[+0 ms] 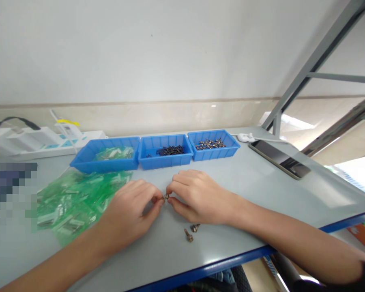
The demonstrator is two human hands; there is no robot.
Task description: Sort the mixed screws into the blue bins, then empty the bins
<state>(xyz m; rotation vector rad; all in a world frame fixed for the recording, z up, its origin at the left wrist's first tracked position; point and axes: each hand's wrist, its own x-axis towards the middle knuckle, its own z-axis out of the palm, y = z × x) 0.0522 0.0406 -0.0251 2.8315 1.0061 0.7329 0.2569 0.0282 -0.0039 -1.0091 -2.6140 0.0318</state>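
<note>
My left hand (132, 209) and my right hand (197, 194) meet over the tabletop, fingertips pinched from both sides on one small metal screw (166, 197). Most of that screw is hidden by the fingers; only a short shiny piece shows between them. Below my right hand lie two loose bolt-like screws with wide heads, one in front (189, 235) and one partly under the wrist (195, 228). Beside my left hand spreads a pile of green-tinted clear plastic bags (79, 198) with white pieces inside, partly covered by my forearm.
Along the wall stand three blue bins: the left bin (109, 165) holds small bags, the middle bin (167, 163) dark screws, the right bin (215, 154) shiny screws. A phone (278, 158) lies right, a power strip (61, 146) left. The table's blue edge (207, 269) runs in front.
</note>
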